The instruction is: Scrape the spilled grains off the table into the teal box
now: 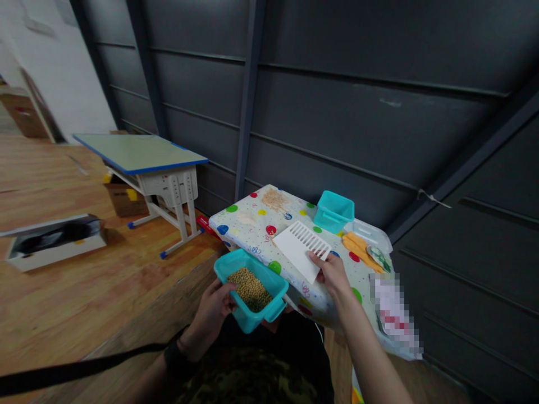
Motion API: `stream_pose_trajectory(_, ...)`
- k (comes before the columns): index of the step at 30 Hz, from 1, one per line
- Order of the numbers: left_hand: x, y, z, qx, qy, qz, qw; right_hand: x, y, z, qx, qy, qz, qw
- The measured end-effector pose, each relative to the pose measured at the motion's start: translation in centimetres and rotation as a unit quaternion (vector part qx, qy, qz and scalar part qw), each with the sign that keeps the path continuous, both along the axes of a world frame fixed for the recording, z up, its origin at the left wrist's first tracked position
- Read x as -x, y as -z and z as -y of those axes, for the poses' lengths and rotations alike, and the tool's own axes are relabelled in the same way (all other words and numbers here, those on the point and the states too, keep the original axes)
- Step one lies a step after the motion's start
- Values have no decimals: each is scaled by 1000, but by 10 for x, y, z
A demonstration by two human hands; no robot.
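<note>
My left hand (215,306) grips the near left side of a teal plastic tub (275,275), thumb over the rim. The tub is at the table's front edge, above my lap. Inside it lie tan, soybean-like beans (248,283) with some small green ones at the near end. My right hand (330,270) is closed on a flat white slotted scraper (297,255), its slots toward the back right. The scraper is low over the spotted tablecloth (256,238); whether it touches the cloth I cannot tell. A few small beans (272,234) show by its left corner.
Light brown grains (275,199) and a pale pile (246,217) lie on the cloth's far left. A second teal tub (334,212), a clear plastic tray (370,234), and an orange cloth (360,249) stand to the right. A dark panelled wall (337,129) borders the table's back.
</note>
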State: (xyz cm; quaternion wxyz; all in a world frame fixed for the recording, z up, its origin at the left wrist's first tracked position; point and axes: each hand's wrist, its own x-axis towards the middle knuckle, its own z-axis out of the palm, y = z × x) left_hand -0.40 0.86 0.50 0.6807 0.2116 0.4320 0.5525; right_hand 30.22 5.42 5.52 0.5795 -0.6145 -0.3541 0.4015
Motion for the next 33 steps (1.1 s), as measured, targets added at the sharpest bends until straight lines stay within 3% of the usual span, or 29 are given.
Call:
stream_pose_trajectory(8, 0, 3, -1, 7, -5, -6, 1000, 21, 7, 36, -35, -11, 12, 999)
stream_pose_trajectory(20, -1, -1, 1, 12, -14, -5, 1000, 38, 22, 61, -39, -25, 7, 999)
stream_pose_trajectory(23, -2, -2, 1, 11, -12, -9, 1000, 31, 24, 46, -64, -13, -7, 998)
stream_pose_trajectory(28, -2, -1, 0, 9, -13, -4, 1000, 8, 16, -10, -85, 47, -12, 995)
stream_pose_trajectory(33, -1, 1, -1, 9, -1, -11, 1000, -2, 4, -52, -8, 74, -10, 997)
